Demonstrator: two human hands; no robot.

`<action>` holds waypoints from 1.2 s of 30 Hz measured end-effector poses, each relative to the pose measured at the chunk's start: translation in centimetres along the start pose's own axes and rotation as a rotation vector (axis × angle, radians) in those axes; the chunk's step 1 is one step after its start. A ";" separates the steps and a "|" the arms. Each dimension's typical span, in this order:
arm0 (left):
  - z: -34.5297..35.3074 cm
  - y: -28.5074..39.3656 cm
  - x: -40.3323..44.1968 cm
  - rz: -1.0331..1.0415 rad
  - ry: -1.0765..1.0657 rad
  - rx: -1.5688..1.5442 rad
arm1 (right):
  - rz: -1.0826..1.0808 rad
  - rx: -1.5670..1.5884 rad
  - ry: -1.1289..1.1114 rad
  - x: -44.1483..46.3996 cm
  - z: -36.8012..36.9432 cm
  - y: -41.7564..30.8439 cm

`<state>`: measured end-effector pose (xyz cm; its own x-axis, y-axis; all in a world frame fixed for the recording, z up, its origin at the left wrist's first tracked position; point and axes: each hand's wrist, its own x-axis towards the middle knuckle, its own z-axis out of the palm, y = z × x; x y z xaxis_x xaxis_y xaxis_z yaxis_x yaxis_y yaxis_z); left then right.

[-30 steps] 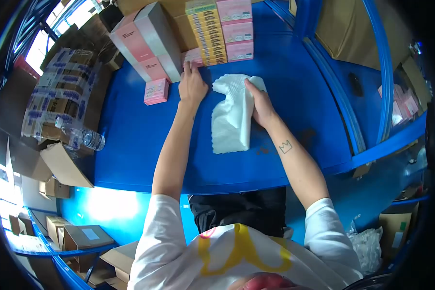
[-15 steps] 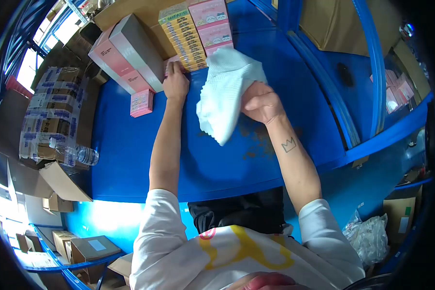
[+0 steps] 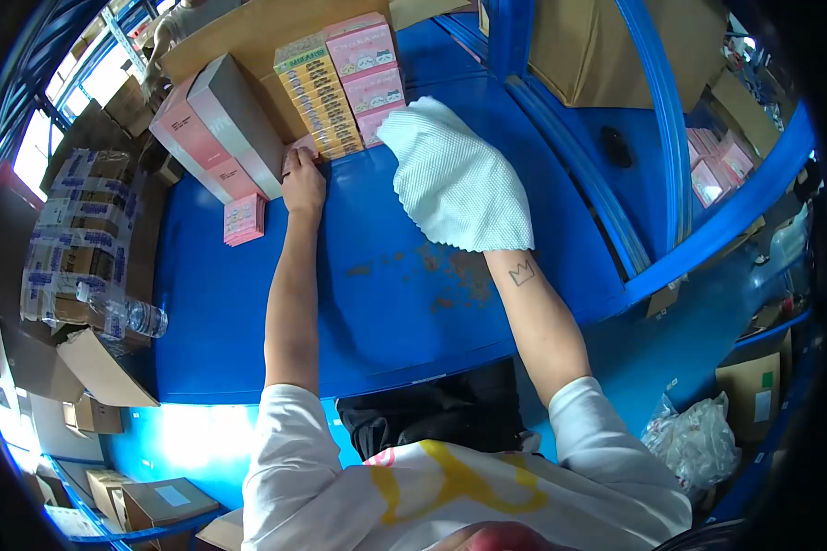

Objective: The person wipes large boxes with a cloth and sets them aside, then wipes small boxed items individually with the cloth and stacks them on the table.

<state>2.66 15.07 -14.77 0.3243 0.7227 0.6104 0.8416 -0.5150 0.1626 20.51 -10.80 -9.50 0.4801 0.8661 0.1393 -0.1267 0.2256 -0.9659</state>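
My left hand (image 3: 304,186) reaches to the back of the blue table (image 3: 377,321), fingers bent over a small pink box (image 3: 301,144). That box sits in the gap between a tall grey-and-pink box (image 3: 239,119) and a stack of yellow boxes (image 3: 320,99). Larger pink boxes (image 3: 366,55) are piled beside the yellow stack. Draped over my right hand is a white textured cloth (image 3: 464,184), which hides the hand down to the wrist, fingers included. A short pile of pink packets (image 3: 244,219) lies left of my left forearm.
An open carton with a taped bundle (image 3: 83,230) and a clear plastic bottle (image 3: 145,317) stands at the left. Brown stains (image 3: 450,275) mark the tabletop. Blue rack posts (image 3: 662,119) rise at the right. Part of another person (image 3: 188,20) shows at top left.
The cloth has gone from hanging off my right fingers to covering the whole hand. My left hand stays at the small pink box. The whole view has shifted slightly.
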 end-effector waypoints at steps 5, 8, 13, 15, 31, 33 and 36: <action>-1.2 -0.1 -2.5 0.059 0.068 0.104 | 0.018 -0.043 0.085 0.2 0.7 1.3; -2.8 -0.2 -3.7 0.107 0.092 0.151 | -0.011 0.008 0.168 0.0 1.1 2.5; -7.3 1.0 -7.2 0.309 0.217 0.152 | -0.059 0.060 0.074 -0.1 1.9 3.1; -8.8 1.9 -8.3 0.410 0.307 0.037 | -0.079 0.039 -0.051 -0.2 2.7 3.1; -10.9 8.8 -11.6 0.787 0.229 -0.119 | -0.197 0.014 -0.292 -0.4 2.0 3.8; -11.3 8.6 -11.6 0.713 0.247 -0.223 | -0.122 0.254 -0.312 0.1 1.5 6.1; -12.1 9.3 -11.4 0.517 0.297 -0.541 | 0.023 0.747 -0.493 1.1 1.2 7.4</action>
<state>1.59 -3.54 -10.87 0.4229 0.2180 0.8796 0.2656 -0.9578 0.1096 19.08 -7.70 -16.20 0.0646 0.9283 0.3661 -0.7463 0.2885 -0.5999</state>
